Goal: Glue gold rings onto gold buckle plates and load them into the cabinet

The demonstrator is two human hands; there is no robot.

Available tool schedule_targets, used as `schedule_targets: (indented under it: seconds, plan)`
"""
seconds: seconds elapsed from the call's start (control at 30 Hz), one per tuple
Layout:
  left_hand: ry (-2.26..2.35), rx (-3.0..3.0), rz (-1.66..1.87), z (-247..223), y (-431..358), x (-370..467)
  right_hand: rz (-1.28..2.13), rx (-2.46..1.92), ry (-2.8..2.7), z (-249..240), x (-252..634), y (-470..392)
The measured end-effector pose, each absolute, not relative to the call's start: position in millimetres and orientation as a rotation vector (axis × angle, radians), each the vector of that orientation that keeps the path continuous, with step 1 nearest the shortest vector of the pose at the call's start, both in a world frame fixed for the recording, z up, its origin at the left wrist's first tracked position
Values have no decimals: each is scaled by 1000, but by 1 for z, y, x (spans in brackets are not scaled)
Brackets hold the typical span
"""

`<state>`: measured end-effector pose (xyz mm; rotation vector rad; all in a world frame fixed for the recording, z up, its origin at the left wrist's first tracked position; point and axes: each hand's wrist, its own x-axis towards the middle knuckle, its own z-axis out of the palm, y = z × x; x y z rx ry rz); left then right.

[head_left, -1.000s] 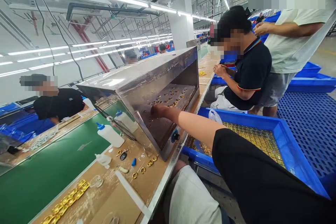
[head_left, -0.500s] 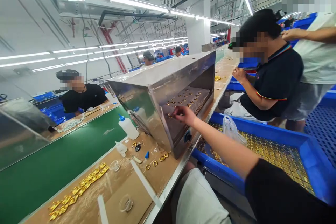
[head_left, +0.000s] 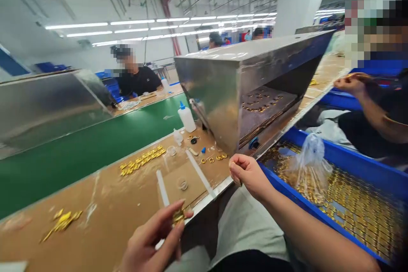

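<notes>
Low over the table's front edge, my left hand is closed, with a small shiny gold-coloured piece between thumb and fingers. My right hand is in a pinch in front of the metal box's near corner; whatever its fingertips hold is too small to make out. Several gold-coloured rings lie on the brown tabletop just left of that hand. Inside the open-fronted metal box, small gold pieces are spread over a flat plate.
A white bottle with a blue cap stands by the box. Gold pieces lie in rows on the table, with a loose pile nearer. A blue tray at right holds gold parts and a plastic bag. Co-workers sit nearby.
My right hand has come out of the metal box, back toward me. My left hand has come into view with a gold piece. The view has swung left.
</notes>
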<state>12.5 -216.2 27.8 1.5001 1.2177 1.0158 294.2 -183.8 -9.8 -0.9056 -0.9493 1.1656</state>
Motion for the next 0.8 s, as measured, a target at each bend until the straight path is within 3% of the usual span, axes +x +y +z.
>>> schedule_targets:
  seconds: [0.3, 0.8]
  plan:
    - [950, 1284, 1061, 22, -213, 9, 1558, -845, -1047, -17, 229, -191]
    - [936, 1450, 1134, 23, -214, -10, 1607, -843, -968, 0, 203, -190]
